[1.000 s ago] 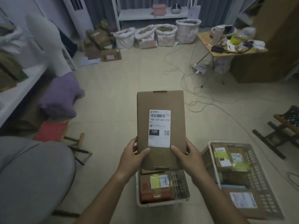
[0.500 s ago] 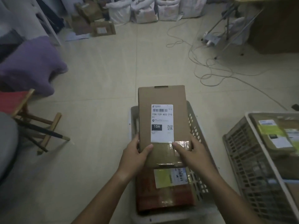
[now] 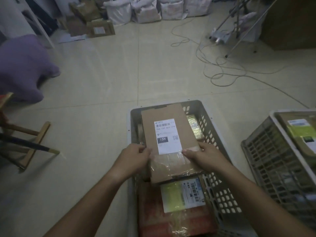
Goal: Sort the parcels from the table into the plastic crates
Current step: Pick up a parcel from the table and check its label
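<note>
Parcel point(image 3: 168, 139): label up, lowered flat into crate point(image 3: 220, 190), toward 12 o'clock.
Left hand point(image 3: 135, 157), right hand point(image 3: 203, 155): each grip pinches a near corner, keeping it level.

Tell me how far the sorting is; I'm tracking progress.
Done: a red parcel lies in the near crate, and others fill the right crate. In hand: left hand and right hand lower the box into the near crate. Left: the table is out of view.

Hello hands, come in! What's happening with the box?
Both hands, left and right, grip the box. Box inside grey crate. Red parcel beneath.
</note>
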